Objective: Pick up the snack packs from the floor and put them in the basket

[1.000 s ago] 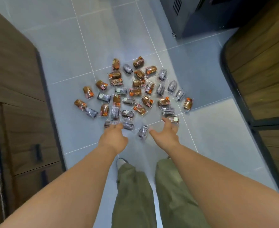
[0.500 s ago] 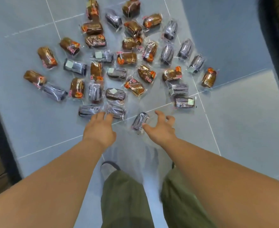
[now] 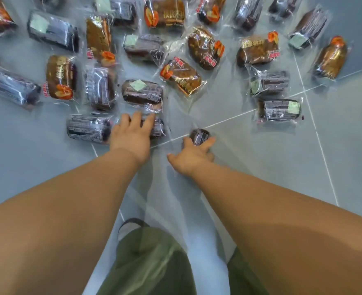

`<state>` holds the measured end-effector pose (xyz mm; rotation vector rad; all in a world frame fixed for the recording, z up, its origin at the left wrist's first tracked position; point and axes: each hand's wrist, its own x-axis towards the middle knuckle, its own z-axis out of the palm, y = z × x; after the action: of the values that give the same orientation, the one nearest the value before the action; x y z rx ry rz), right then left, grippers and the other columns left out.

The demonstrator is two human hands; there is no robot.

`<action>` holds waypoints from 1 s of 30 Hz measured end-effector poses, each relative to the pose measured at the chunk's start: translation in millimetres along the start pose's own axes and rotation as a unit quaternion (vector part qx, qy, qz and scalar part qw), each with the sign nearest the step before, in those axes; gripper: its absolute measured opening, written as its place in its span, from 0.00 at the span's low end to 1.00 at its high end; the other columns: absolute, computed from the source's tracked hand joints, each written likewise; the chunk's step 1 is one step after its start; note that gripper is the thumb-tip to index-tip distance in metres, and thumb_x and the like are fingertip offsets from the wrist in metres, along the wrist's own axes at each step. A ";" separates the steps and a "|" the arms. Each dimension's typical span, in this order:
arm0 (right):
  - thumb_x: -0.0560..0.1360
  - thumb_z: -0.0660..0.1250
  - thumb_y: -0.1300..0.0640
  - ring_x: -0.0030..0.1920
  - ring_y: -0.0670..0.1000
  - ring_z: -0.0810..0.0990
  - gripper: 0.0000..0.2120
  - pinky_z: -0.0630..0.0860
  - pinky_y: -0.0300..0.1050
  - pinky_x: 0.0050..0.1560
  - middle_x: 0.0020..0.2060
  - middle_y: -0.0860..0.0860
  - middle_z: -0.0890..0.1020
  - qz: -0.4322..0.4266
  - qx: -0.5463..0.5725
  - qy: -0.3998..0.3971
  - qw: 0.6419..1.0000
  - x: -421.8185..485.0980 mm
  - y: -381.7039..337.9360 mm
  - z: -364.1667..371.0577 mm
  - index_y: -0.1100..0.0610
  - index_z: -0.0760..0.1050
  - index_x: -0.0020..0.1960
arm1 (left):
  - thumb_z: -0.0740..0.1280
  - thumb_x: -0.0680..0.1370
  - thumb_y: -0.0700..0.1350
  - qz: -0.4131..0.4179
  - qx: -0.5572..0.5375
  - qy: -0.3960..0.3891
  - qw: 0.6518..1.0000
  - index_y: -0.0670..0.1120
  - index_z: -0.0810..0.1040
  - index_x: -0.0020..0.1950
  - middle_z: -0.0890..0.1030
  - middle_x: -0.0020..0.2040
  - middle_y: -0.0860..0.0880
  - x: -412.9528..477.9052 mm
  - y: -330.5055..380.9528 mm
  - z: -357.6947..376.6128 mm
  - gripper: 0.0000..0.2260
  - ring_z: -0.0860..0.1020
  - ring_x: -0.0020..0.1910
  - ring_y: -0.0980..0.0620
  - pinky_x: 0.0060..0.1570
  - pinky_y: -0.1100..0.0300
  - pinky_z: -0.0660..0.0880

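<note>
Beneath both hands lies a grey tiled floor (image 3: 303, 167) with pale grout lines, and it fills the whole view. Two bare forearms (image 3: 58, 199) reach forward over it from the near edge. Between them hang green trousers (image 3: 150, 262), with the toe of a shoe (image 3: 131, 222) just showing at the left leg.

Beyond the fingertips, the snack packs (image 3: 181, 76) are scattered flat on the tiles in clear wrappers. Some are golden brown with orange print and some are dark with pale labels. They lie close together, several with their edges overlapping.

The left hand (image 3: 131, 137) is palm down with its fingers straight and slightly spread, lying on top of a dark pack (image 3: 159, 129) that shows past the fingers on the right. Just left of this hand, touching its edge, lies a long dark pack (image 3: 86, 129). Just beyond its fingertips sits a labelled pack (image 3: 142, 92).

The right hand (image 3: 194, 156) has its thumb stuck out to the left and its fingers curled round either side of a small dark pack (image 3: 199, 136), whose far end pokes out past them. Well right of it lies another dark pack (image 3: 279, 110).
</note>
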<state>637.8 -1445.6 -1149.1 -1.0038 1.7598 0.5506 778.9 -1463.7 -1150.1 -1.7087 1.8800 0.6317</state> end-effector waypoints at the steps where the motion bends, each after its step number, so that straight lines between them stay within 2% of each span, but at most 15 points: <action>1: 0.76 0.62 0.43 0.69 0.70 0.57 0.29 0.59 0.59 0.70 0.73 0.60 0.30 -0.007 -0.003 0.012 1.000 3.1 2.9 3.1 0.43 0.55 0.74 | 0.62 0.75 0.41 -0.006 -0.002 0.012 1.000 0.51 0.49 0.77 0.59 0.72 0.42 4.0 1.3 3.4 0.34 0.60 0.66 0.39 0.62 0.49 0.63; 4: 0.78 0.60 0.54 0.66 0.67 0.59 0.17 0.63 0.58 0.66 0.74 0.55 0.33 -0.048 0.001 0.058 0.997 6.8 17.3 4.2 0.42 0.64 0.65 | 0.65 0.75 0.45 -0.031 -0.011 0.027 0.999 0.50 0.52 0.76 0.68 0.63 0.40 7.3 6.4 9.4 0.33 0.64 0.61 0.39 0.56 0.50 0.64; 6: 0.77 0.58 0.59 0.63 0.64 0.62 0.14 0.65 0.55 0.62 0.75 0.52 0.38 -0.072 -0.001 0.078 0.994 2.5 25.9 -3.8 0.43 0.67 0.58 | 0.67 0.74 0.49 -0.057 -0.031 0.022 0.998 0.48 0.53 0.75 0.68 0.61 0.39 0.5 12.2 6.7 0.33 0.65 0.61 0.39 0.58 0.50 0.63; 10: 0.76 0.60 0.54 0.62 0.63 0.65 0.09 0.65 0.54 0.64 0.74 0.53 0.44 -0.083 0.005 0.106 0.991 -30.3 31.5 -35.6 0.44 0.69 0.55 | 0.66 0.75 0.50 -0.104 -0.191 -0.012 0.976 0.46 0.51 0.76 0.64 0.63 0.38 -31.7 26.0 -18.8 0.35 0.70 0.59 0.34 0.60 0.47 0.67; 17: 0.77 0.59 0.55 0.67 0.63 0.61 0.14 0.61 0.53 0.67 0.76 0.53 0.41 -0.097 0.053 0.140 0.984 -133.1 11.7 -129.3 0.43 0.70 0.61 | 0.67 0.74 0.48 -0.137 -0.336 0.056 0.930 0.45 0.51 0.76 0.62 0.66 0.38 -93.7 45.7 -131.2 0.36 0.70 0.61 0.34 0.61 0.46 0.68; 21: 0.78 0.58 0.57 0.71 0.62 0.58 0.24 0.62 0.54 0.69 0.76 0.50 0.40 -0.143 0.106 0.171 0.969 -211.3 -5.0 -194.8 0.37 0.63 0.69 | 0.69 0.74 0.48 -0.133 -0.390 0.099 0.906 0.45 0.52 0.77 0.61 0.69 0.40 -133.7 61.5 -229.0 0.38 0.67 0.66 0.38 0.64 0.49 0.67; 24: 0.78 0.58 0.57 0.74 0.60 0.56 0.27 0.62 0.55 0.71 0.76 0.47 0.40 -0.174 0.182 0.193 0.948 -275.5 -14.1 -247.6 0.34 0.59 0.71 | 0.72 0.73 0.48 -0.116 -0.419 0.140 0.890 0.45 0.55 0.77 0.64 0.70 0.41 -173.1 72.5 -305.8 0.38 0.66 0.69 0.42 0.66 0.51 0.64; 26: 0.78 0.59 0.57 0.75 0.59 0.54 0.29 0.60 0.55 0.73 0.76 0.46 0.41 -0.197 0.230 0.210 0.930 -319.8 -16.1 -280.7 0.32 0.58 0.71 | 0.73 0.72 0.49 -0.102 -0.437 0.173 0.877 0.45 0.57 0.76 0.66 0.69 0.41 -203.2 76.2 -354.8 0.37 0.68 0.67 0.42 0.67 0.50 0.66; 28: 0.76 0.61 0.57 0.75 0.57 0.53 0.30 0.59 0.56 0.73 0.76 0.45 0.44 -0.234 0.259 0.231 0.908 -367.1 -12.5 -311.3 0.31 0.58 0.70 | 0.72 0.72 0.50 -0.081 -0.451 0.202 0.866 0.46 0.58 0.75 0.67 0.69 0.42 -236.7 80.7 -403.6 0.37 0.69 0.67 0.42 0.67 0.48 0.68; 30: 0.76 0.62 0.58 0.76 0.53 0.52 0.31 0.58 0.53 0.74 0.76 0.44 0.45 -0.271 0.270 0.249 0.890 -417.2 -5.0 -338.0 0.31 0.59 0.70 | 0.71 0.73 0.50 -0.075 -0.456 0.220 0.859 0.47 0.57 0.76 0.67 0.69 0.42 -272.7 87.0 -448.6 0.36 0.68 0.67 0.43 0.68 0.50 0.66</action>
<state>528.0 -1542.6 -632.6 -1.2153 1.7920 -0.5763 682.3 -1541.2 -632.6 -2.7598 1.8075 1.2983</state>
